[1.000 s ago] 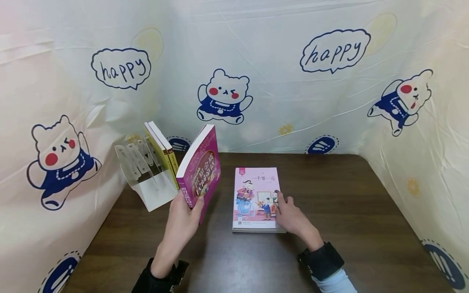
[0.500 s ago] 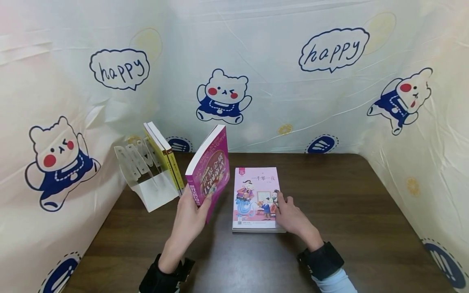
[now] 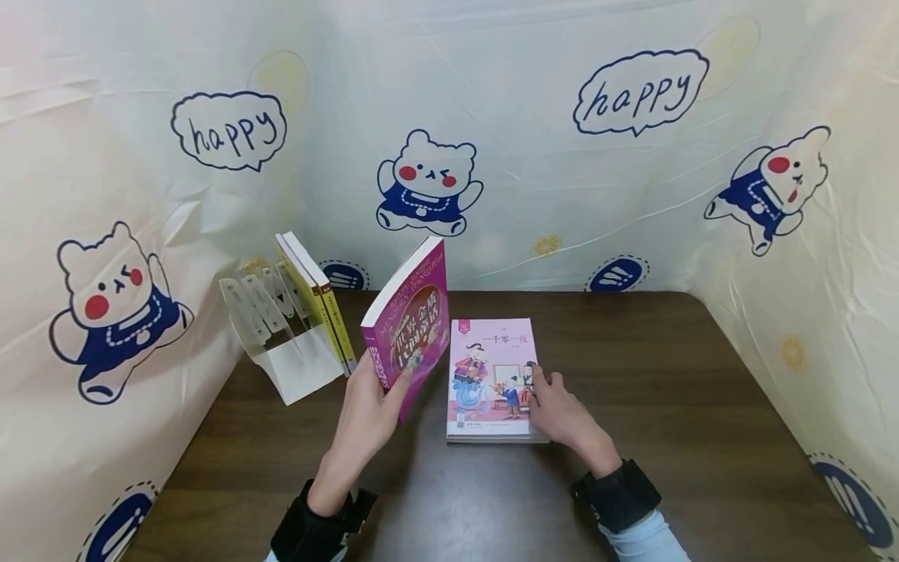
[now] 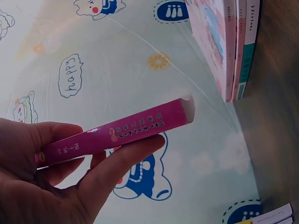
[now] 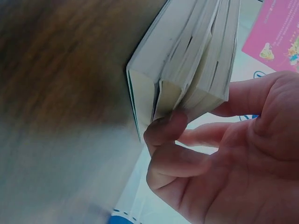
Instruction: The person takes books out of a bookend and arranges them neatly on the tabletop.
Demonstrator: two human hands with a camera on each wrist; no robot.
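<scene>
My left hand [image 3: 368,417] holds a thick magenta paperback [image 3: 414,320] by its lower end, tilted above the table, thumb on the cover. In the left wrist view its magenta spine [image 4: 117,130] lies between thumb and fingers. Flat on the table is a stack of books [image 3: 492,378], its top cover pink with drawn figures. My right hand [image 3: 569,414] is at the stack's right edge, one finger on the top cover. The right wrist view shows curled fingers [image 5: 170,128] against the stack's page edges [image 5: 201,98]; the tabletop side of the stack is partly hidden.
A white book stand [image 3: 295,367] with upright dividers stands at the back left. Two yellow-spined books [image 3: 323,304] lean in its right part. A printed sheet [image 3: 548,187] hangs behind and beside the brown table [image 3: 618,351].
My left hand has moved to the right with the magenta paperback, away from the yellow-spined books and closer to the stack. The right hand and stack have stayed in place.
</scene>
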